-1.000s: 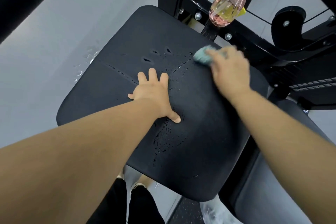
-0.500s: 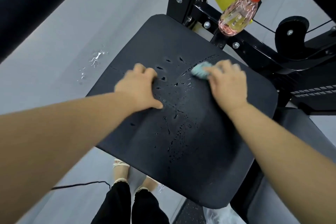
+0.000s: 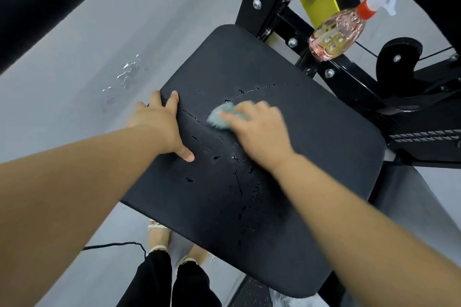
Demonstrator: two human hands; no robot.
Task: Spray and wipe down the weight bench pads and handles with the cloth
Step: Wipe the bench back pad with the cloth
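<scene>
At the left of the frame, a patch of spilled drops (image 3: 127,75) is seen on the grey floor, apart from the pad. The left hand (image 3: 159,127) is clamped on the pad's left edge, with the thumb laid flat on top and the fingers draped over the rim.

Just to its right, near the middle of the frame, the blue-green cloth (image 3: 222,117) is bunched and pressed onto the black pad (image 3: 324,147) under the curled fingers of the right hand (image 3: 262,134). That hand is blurred, so the exact grip cannot be made out.

The pad's long axis runs from the upper centre of the frame down to the lower right. Most of the wet streaks (image 3: 240,192) lie below the cloth along that axis, towards the lower centre and partly under the right forearm. They are nearer to the right hand than to the left. A stroke drawn back down the pad is therefore judged to be what is called for, with the left hand kept as a brace.

At the upper right, the pink spray bottle (image 3: 334,37) is set on the black frame, well clear of both hands.
</scene>
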